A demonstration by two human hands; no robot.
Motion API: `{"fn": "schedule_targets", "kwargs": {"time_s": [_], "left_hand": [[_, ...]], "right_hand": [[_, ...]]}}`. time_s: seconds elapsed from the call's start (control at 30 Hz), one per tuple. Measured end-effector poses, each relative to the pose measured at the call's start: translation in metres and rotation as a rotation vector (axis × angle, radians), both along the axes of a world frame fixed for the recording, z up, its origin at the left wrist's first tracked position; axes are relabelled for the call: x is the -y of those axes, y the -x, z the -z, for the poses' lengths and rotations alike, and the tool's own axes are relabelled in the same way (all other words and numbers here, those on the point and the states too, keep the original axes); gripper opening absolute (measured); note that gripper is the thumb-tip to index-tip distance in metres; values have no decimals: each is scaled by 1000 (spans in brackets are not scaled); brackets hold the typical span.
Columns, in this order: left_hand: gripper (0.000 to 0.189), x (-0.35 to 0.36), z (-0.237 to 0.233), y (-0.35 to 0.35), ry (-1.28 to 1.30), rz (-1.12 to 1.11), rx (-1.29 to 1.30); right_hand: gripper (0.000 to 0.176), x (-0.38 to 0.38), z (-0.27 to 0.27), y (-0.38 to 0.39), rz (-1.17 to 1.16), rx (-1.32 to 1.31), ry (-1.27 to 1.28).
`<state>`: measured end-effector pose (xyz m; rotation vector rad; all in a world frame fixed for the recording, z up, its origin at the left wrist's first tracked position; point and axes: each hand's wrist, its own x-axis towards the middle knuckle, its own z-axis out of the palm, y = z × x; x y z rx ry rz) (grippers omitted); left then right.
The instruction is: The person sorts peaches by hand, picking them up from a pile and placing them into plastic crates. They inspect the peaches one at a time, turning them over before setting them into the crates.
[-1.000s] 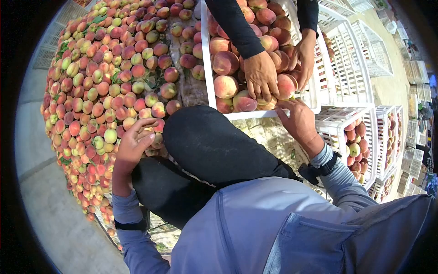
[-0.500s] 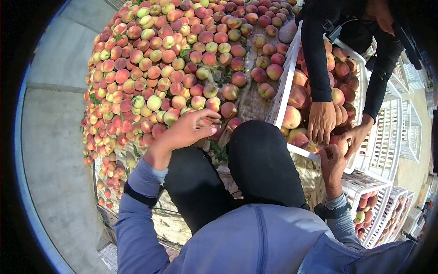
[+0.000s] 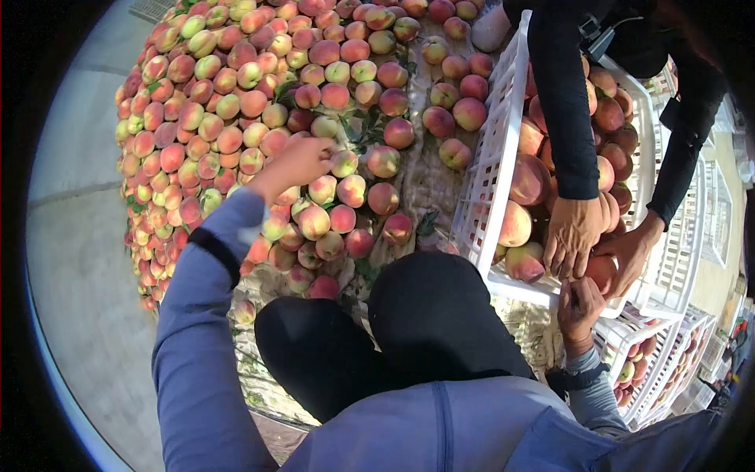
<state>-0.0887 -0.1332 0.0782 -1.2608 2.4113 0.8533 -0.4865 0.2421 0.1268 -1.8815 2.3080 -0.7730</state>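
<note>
My left hand (image 3: 297,167) is stretched over the heap of peaches (image 3: 228,141), palm down. Its fingers are loosely bent, the tips right beside a yellow-pink peach (image 3: 344,164), and no fruit shows in them. My right hand (image 3: 580,308) is closed around the near rim of a white plastic crate (image 3: 491,169) filled with peaches. Across from me a person in black sleeves (image 3: 562,102) has both hands in that crate. One of those hands (image 3: 574,236) lies on the fruit; the other (image 3: 629,250) holds a large red peach (image 3: 602,272) just above my right fist.
Stacked white crates (image 3: 676,244) stand to the right, and a lower crate with peaches (image 3: 635,366) sits below my right hand. Loose peaches (image 3: 454,153) and leaves lie on a pale sheet (image 3: 440,189) between heap and crate. Concrete floor (image 3: 71,275) borders the heap's left.
My left hand has moved forward and left from above my knee to over the heap. My right hand stays at the crate rim. The view has shifted, with the crate appearing slightly lower.
</note>
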Motion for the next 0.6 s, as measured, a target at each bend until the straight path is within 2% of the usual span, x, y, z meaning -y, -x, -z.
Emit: {"fn": "schedule_targets", "kwargs": {"time_s": [0.07,0.13,0.17,0.2,0.27,0.33,0.4,0.47,0.53,0.57,0.6], "left_hand": [[44,10,10,47,-73,-18,79],[46,33,95,57,80,205,-250],[48,34,123,73,265,244,-268],[43,32,104,104,127,173,-49],[41,28,112,130,35,34,-4],[43,24,163,138,97,-74,-48],[46,23,195,144,134,-174,-31],[50,30,231,136,-103,-332,-237],[47,21,175,137,119,-89,-28],[49,20,156,133,100,-50,-26],[49,19,151,133,200,-4,62]], "right_hand": [[30,2,0,-3,8,-22,-8],[30,-1,2,-1,15,-41,-24],[28,0,3,0,-2,-32,-2],[25,2,2,0,-8,-27,7],[21,5,-1,0,-15,-19,-15],[17,2,0,3,-17,-41,-64],[15,5,-2,4,-25,-35,-94],[13,11,-3,1,-14,-13,-74],[13,10,-3,0,-8,-2,-82],[13,10,-3,0,-6,-4,-95],[13,11,-4,0,-3,-5,-108]]}}
